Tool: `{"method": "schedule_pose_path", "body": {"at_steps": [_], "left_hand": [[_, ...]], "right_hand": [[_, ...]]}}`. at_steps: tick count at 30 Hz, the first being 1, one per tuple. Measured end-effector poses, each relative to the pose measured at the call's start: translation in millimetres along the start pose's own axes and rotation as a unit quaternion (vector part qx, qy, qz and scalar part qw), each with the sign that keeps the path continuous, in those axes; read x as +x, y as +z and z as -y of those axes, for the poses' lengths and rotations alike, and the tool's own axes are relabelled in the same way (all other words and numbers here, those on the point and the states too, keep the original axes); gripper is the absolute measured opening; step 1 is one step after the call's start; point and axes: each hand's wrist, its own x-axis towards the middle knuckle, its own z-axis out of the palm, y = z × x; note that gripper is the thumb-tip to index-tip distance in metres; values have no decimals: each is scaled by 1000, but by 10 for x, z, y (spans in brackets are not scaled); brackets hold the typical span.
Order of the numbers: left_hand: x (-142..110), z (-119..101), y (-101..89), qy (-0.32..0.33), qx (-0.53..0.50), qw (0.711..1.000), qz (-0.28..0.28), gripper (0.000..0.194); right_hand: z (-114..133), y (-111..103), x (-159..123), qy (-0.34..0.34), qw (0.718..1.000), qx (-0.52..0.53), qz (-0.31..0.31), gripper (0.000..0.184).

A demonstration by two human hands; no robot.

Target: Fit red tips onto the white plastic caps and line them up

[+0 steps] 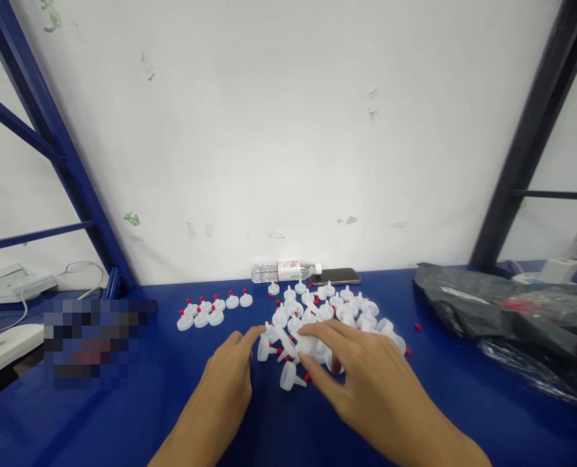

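Note:
Loose white nozzle caps lie in a heap on the blue tabletop, with small red tips among them. My left hand is at the heap's left edge. Its fingers are drawn together, and what is between their tips is hidden. Over the near side of the heap, my right hand has thumb and index finger around a white nozzle cap, which stands on edge. Closer to me another white cap lies on its side. At the left stand several upright caps with red tips on their nozzles.
A clear plastic bottle lies along the wall beside a dark phone. Grey plastic bags cover the table's right side. One red tip lies apart. Blue metal posts rise at the left, a dark post at the right.

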Motion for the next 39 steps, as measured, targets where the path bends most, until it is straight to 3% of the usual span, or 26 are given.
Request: {"method": "schedule_pose_path", "body": {"at_steps": [5,10,16,21,27,34,39], "left_hand": [[22,-111,-211,-59,-197,977,-57,35],[-10,-267,-360,-59,-301,950,-61,30],[-35,-387,-375,-45,-438,897,-37,28],[-34,-401,-330,-67,-465,883,-3,38],[-34,-415,-294,-22,-464,885,-7,28],[-59,-418,-242,-34,-490,871,-24,30],[-59,-443,-231,-59,-537,841,-12,32]], "right_hand": [[-8,14,-22,-3,1000,12,19,40],[-6,21,-30,-22,998,38,42,47],[18,-5,-21,-39,997,58,42,43],[45,-24,-24,-48,996,61,46,42],[50,-51,-20,-58,994,80,48,44],[79,-77,-19,-54,994,81,47,47],[96,-88,-17,-40,994,97,25,38]]}}
